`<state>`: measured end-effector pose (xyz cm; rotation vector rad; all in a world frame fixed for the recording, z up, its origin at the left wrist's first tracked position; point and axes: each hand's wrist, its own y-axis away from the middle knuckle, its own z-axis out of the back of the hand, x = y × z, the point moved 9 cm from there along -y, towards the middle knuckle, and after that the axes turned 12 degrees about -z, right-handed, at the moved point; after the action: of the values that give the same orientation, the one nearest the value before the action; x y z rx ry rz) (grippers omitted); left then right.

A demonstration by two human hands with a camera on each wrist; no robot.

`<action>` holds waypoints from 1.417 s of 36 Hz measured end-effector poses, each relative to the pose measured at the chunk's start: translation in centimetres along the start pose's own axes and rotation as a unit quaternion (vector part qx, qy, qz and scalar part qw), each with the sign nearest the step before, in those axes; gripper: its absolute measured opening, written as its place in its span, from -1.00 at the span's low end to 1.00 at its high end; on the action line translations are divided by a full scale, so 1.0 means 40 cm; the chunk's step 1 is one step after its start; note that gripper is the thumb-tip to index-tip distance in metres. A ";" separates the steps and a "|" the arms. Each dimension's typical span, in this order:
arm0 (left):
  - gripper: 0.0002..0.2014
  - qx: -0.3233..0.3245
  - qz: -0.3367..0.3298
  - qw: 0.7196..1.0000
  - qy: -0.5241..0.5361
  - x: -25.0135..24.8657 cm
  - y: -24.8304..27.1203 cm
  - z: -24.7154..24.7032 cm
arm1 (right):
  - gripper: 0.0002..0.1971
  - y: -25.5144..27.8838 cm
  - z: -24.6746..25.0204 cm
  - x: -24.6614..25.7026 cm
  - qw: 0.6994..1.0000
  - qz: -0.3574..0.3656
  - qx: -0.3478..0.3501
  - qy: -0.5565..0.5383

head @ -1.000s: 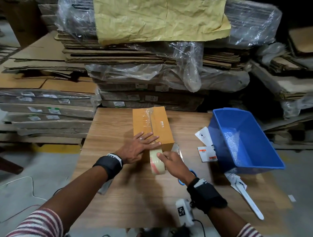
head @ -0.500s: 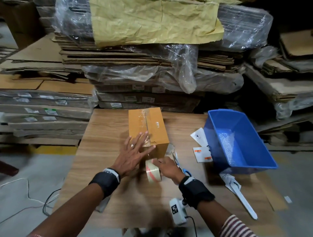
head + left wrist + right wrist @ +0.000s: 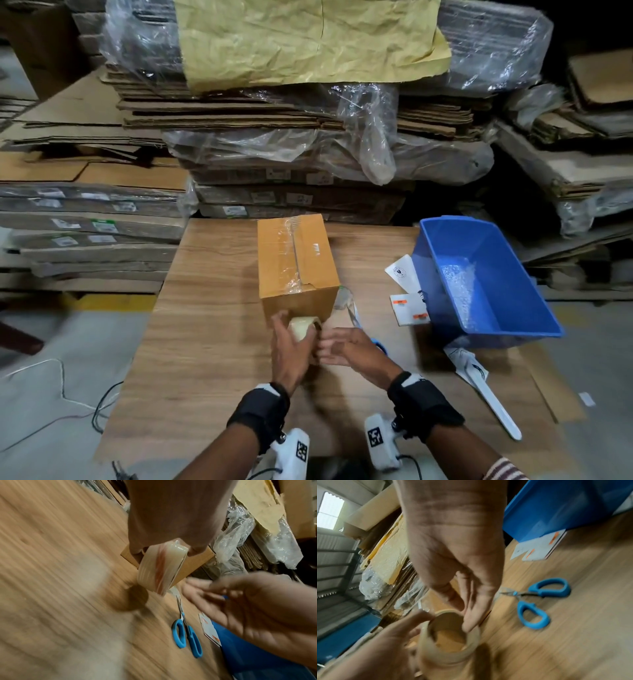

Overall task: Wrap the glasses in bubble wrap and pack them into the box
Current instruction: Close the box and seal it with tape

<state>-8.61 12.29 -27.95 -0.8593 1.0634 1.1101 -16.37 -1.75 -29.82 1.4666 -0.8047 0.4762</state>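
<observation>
A roll of tape (image 3: 303,328) is gripped by the left hand (image 3: 291,349) against the near end of the closed, taped box (image 3: 296,265) on the table (image 3: 212,308). The right hand (image 3: 349,347) is held beside it, fingers loose, nothing held. Scissors (image 3: 186,632) lie rightward, then a blue bin (image 3: 486,277).

Blue-handled scissors (image 3: 364,327) lie beside a blue bin (image 3: 507,329) and white cards (image 3: 407,308).

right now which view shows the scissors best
The right wrist view: the scissors lie fully visible on the table, blue handles and blades unobstructed, though slightly blurred. The left wrist view also shows them whole. The head view shows only blade tips because the right hand covers the rest.
</observation>
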 end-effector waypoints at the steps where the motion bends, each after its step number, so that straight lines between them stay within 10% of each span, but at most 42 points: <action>1: -0.49 -0.004 -0.001 1.000 -0.001 0.002 -0.001 0.000 | -0.77 0.002 0.049 -0.011 0.998 -0.006 -0.061 0.008; 5: -0.58 -0.007 -0.007 1.000 0.001 0.019 0.005 -0.006 | -0.85 0.019 0.245 -0.035 0.919 -0.017 -0.309 0.245; 15: -0.63 -0.057 0.039 0.991 0.111 0.049 0.046 -0.024 | -0.57 -0.025 0.261 -0.090 0.830 -0.063 -0.344 0.435; 19: -0.61 -0.070 0.042 0.989 0.123 0.058 0.054 -0.016 | -0.52 -0.030 0.273 -0.091 0.830 -0.104 -0.310 0.453; 28: -0.62 -0.078 0.027 0.989 0.120 0.045 0.060 -0.006 | -0.46 0.068 0.323 -0.038 0.949 -0.069 -0.052 0.303; 34: -0.65 -0.071 0.030 0.989 0.129 0.052 0.059 -0.005 | -0.21 0.113 0.229 0.094 0.926 -0.061 0.082 0.362; 43: -0.67 -0.082 0.038 0.990 0.105 0.044 0.064 0.005 | -0.45 -0.002 0.111 0.255 0.872 -0.056 0.112 0.473; 51: -0.68 -0.080 0.057 0.986 0.135 0.051 0.062 0.004 | -0.21 -0.044 0.085 0.276 0.849 -0.035 0.101 0.518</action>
<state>-10.80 13.59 -29.92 -1.1119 1.2729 1.2110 -8.41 -7.27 -23.26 1.1617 0.1756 1.1803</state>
